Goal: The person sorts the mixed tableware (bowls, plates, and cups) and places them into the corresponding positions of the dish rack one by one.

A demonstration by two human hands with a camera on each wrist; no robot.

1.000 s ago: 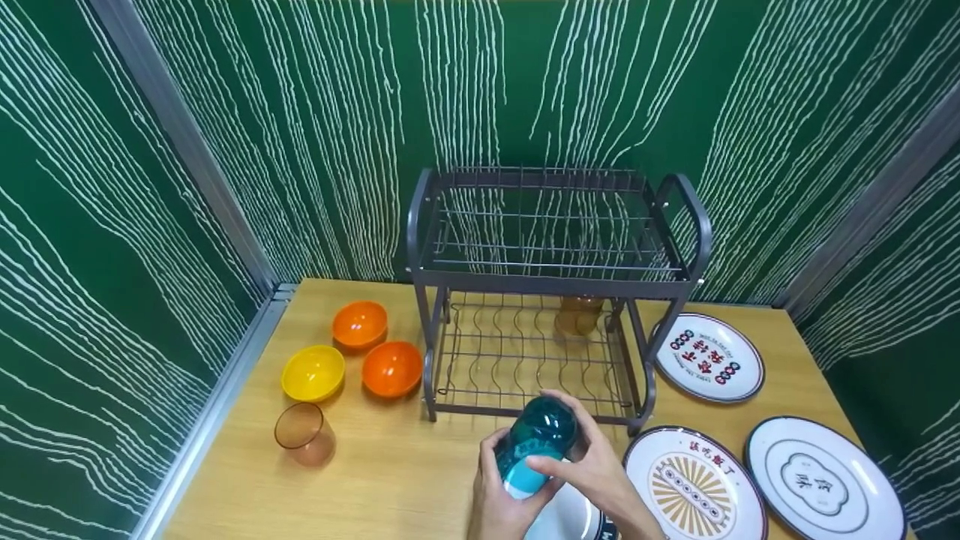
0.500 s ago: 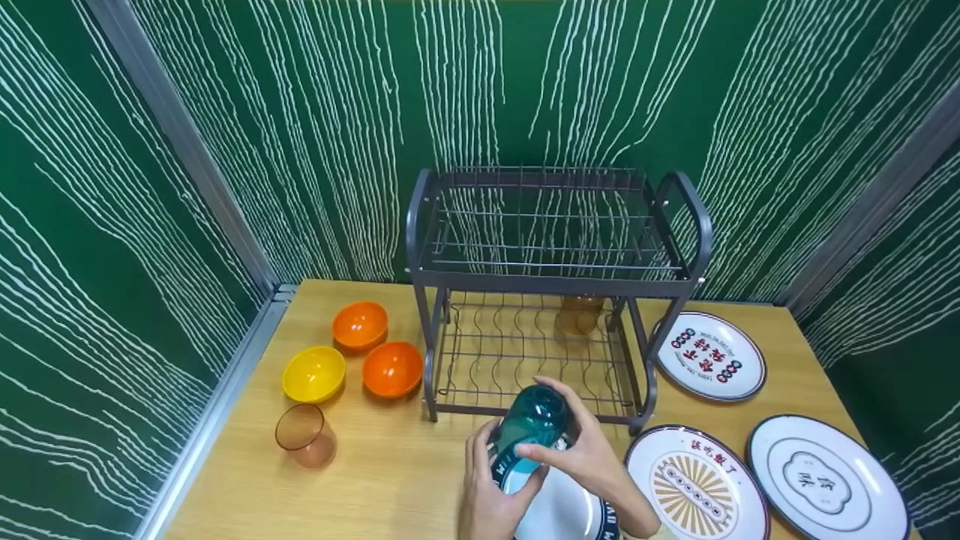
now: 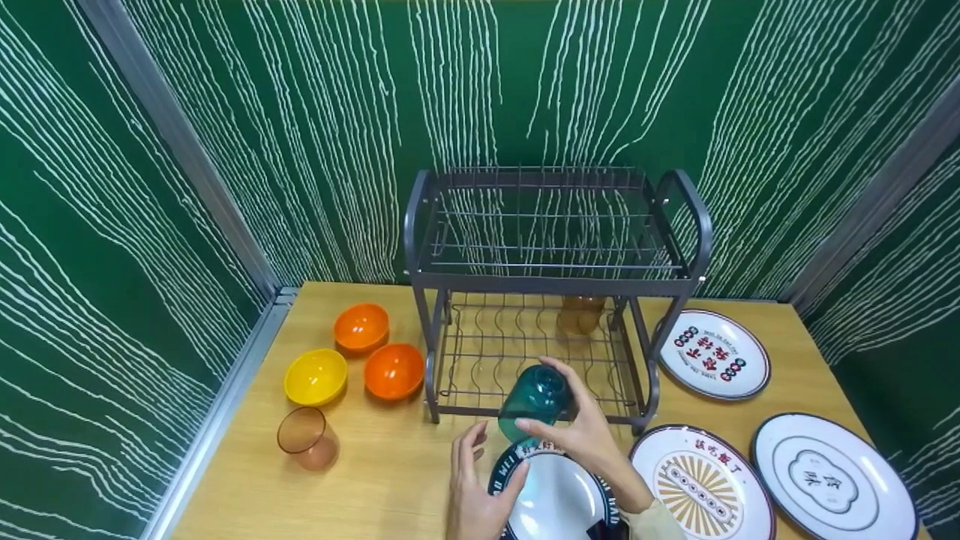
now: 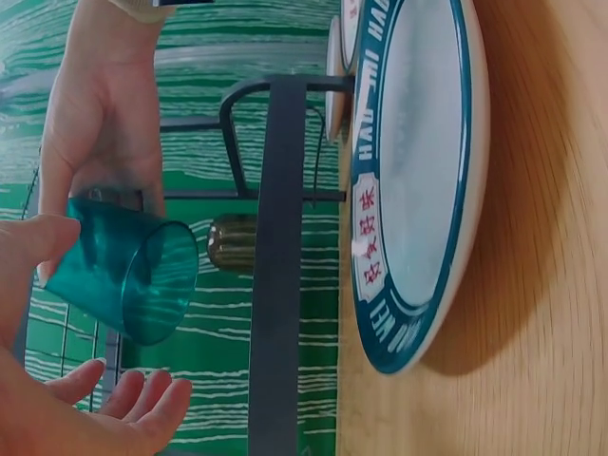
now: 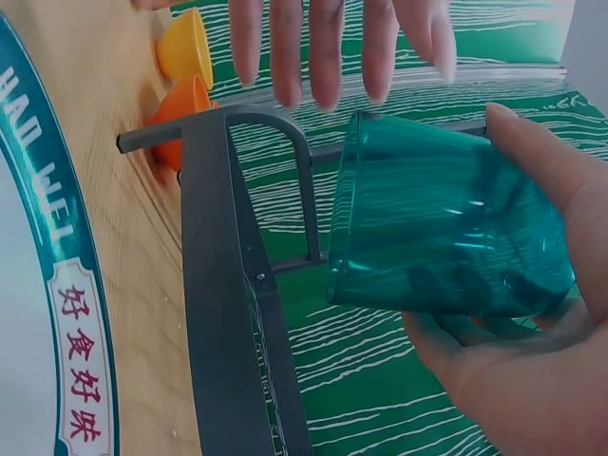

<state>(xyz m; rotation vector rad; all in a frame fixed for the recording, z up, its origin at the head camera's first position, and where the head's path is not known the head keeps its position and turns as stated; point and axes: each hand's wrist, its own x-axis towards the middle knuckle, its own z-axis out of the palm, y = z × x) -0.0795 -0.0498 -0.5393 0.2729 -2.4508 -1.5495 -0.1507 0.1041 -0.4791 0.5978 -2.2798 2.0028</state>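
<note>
My right hand (image 3: 589, 435) grips a clear teal cup (image 3: 532, 401) near its base, thumb on one side and fingers on the other. The cup is tilted, its base up and its mouth towards the table, as the right wrist view shows with the teal cup (image 5: 446, 218) in the palm. My left hand (image 3: 480, 487) is off the cup, its fingers apart and holding nothing; in the left wrist view a gap lies between the left fingers (image 4: 142, 408) and the cup. Below both hands lies a white plate (image 3: 562, 495) with a dark teal lettered rim, partly hidden by the right arm.
A dark two-tier dish rack (image 3: 555, 285) stands behind the hands, an amber cup (image 3: 581, 315) on its lower tier. Two orange bowls (image 3: 394, 371), a yellow bowl (image 3: 315, 376) and an amber cup (image 3: 309, 441) sit left. Several printed plates (image 3: 832, 476) lie right.
My left hand has let go of the teal cup and moved down and left. The right hand has carried the cup slightly up towards the rack, uncovering more of the plate below.
</note>
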